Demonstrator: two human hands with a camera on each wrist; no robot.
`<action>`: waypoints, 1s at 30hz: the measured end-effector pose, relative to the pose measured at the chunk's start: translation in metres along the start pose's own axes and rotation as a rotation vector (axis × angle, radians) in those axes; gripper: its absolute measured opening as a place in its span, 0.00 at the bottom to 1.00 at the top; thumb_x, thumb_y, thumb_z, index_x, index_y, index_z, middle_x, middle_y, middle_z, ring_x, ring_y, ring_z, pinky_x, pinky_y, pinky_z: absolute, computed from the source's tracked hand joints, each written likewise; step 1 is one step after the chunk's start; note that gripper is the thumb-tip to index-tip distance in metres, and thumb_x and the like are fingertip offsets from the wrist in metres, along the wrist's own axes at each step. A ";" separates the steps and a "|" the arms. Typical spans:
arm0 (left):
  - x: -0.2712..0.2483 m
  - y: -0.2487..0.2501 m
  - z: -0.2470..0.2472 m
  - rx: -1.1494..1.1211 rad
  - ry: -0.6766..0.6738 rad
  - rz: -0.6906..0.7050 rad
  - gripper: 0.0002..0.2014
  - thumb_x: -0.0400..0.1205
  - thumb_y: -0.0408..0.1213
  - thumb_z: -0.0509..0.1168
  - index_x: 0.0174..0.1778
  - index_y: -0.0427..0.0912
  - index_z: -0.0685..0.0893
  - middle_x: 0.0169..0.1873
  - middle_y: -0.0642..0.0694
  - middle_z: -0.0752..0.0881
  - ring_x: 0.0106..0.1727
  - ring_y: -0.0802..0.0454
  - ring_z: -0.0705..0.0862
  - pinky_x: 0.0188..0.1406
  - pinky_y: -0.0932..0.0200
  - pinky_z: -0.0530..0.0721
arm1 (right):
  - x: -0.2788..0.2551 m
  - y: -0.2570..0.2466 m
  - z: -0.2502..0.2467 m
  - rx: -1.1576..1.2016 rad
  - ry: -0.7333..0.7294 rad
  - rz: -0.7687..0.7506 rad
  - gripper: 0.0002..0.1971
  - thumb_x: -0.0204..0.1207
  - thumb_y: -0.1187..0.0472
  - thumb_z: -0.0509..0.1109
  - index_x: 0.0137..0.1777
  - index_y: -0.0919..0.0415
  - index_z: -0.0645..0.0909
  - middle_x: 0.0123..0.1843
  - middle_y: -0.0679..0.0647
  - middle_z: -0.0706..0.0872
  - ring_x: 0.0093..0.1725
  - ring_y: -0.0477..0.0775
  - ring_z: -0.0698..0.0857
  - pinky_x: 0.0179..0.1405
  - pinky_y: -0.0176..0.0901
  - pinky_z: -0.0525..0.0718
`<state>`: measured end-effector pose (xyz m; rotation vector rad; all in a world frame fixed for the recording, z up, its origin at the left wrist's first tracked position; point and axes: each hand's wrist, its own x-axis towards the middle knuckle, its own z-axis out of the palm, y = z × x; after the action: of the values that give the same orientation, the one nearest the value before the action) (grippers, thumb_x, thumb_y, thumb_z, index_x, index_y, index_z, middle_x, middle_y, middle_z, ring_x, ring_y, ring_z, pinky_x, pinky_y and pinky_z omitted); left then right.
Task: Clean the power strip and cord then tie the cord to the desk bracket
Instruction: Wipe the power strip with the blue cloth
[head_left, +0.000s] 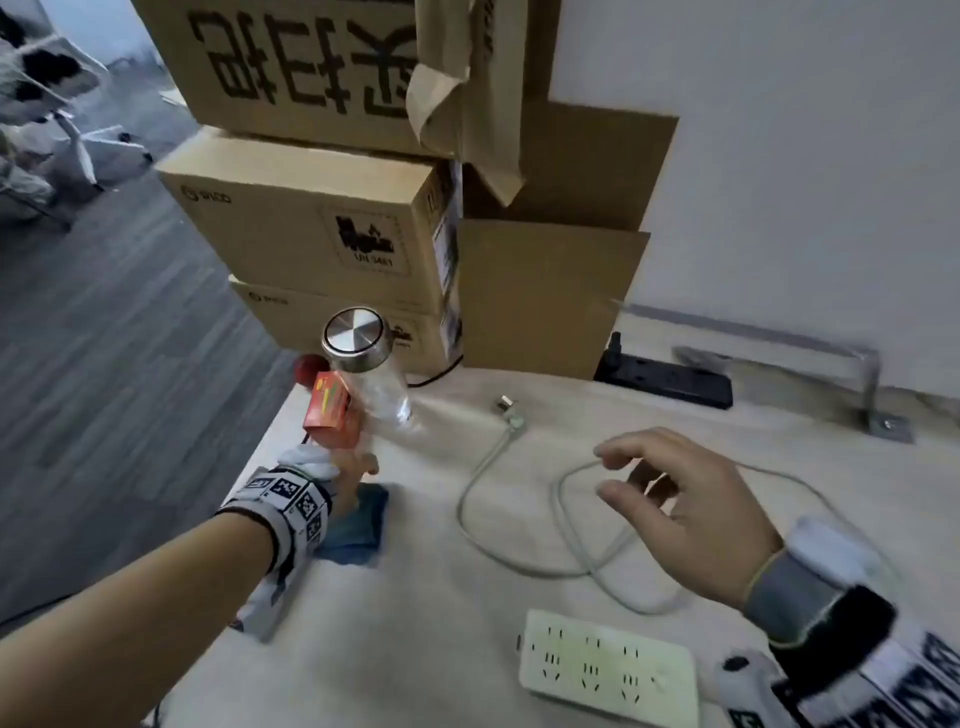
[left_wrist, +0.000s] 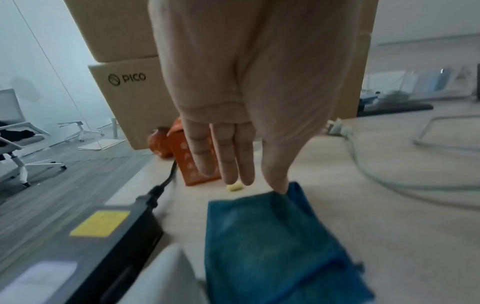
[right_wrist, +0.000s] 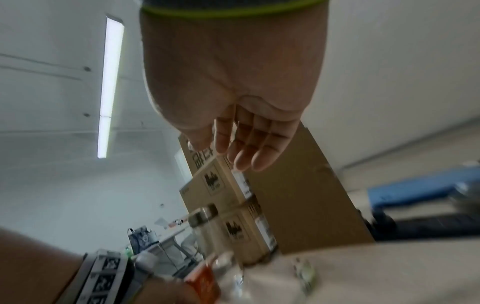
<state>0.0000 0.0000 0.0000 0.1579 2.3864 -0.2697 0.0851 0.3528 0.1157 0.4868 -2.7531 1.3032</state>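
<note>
The white power strip (head_left: 608, 666) is seen flat on the pale desk (head_left: 415, 623), at the near edge, with its sockets facing up. Its long side runs from left to right. It lies just below the right hand (head_left: 685, 514) and is not touched by it. The right hand is held over the desk with its fingers loosely spread, and nothing is held in it.

The grey-white cord (head_left: 519, 556) is laid in a loose loop on the desk. Part of the loop lies under the right fingers, but whether it is touched cannot be told. The cord's plug (head_left: 511, 413) lies further back and points away, toward the cardboard boxes (head_left: 322, 234).

The left hand (left_wrist: 233, 102) is held out with straight fingers. Its thumb tip is touching the far edge of the blue cloth (left_wrist: 272, 246), which lies flat on the desk. No grip on the cloth is seen.

A metal bracket (head_left: 862, 384) is fixed at the back right of the desk, with a black power strip (head_left: 670, 376) beside it. A clear bottle (head_left: 374, 374) and an orange carton (head_left: 330, 410) stand near the left hand.
</note>
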 end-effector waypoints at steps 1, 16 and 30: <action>0.001 0.000 0.004 0.029 -0.003 -0.012 0.23 0.82 0.46 0.62 0.73 0.60 0.68 0.72 0.55 0.74 0.66 0.48 0.79 0.54 0.53 0.79 | -0.006 0.009 0.010 0.006 -0.008 0.028 0.09 0.70 0.53 0.72 0.50 0.42 0.83 0.46 0.37 0.85 0.40 0.44 0.85 0.37 0.32 0.80; -0.029 0.036 0.026 -0.190 0.119 0.244 0.11 0.74 0.51 0.70 0.40 0.56 0.73 0.30 0.55 0.80 0.39 0.48 0.82 0.35 0.58 0.73 | -0.093 0.075 0.040 0.061 -0.101 0.403 0.15 0.73 0.59 0.76 0.46 0.34 0.79 0.49 0.42 0.83 0.42 0.46 0.83 0.36 0.30 0.79; -0.067 0.229 0.024 -1.051 -0.001 0.798 0.05 0.79 0.32 0.70 0.46 0.47 0.82 0.39 0.50 0.87 0.39 0.56 0.83 0.43 0.59 0.84 | -0.149 0.089 0.068 0.502 -0.002 0.518 0.07 0.73 0.62 0.72 0.44 0.50 0.77 0.32 0.37 0.81 0.32 0.35 0.78 0.35 0.27 0.77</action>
<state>0.1078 0.2140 -0.0058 0.5588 1.9644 1.2993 0.2045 0.3924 -0.0212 -0.2417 -2.6274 2.1165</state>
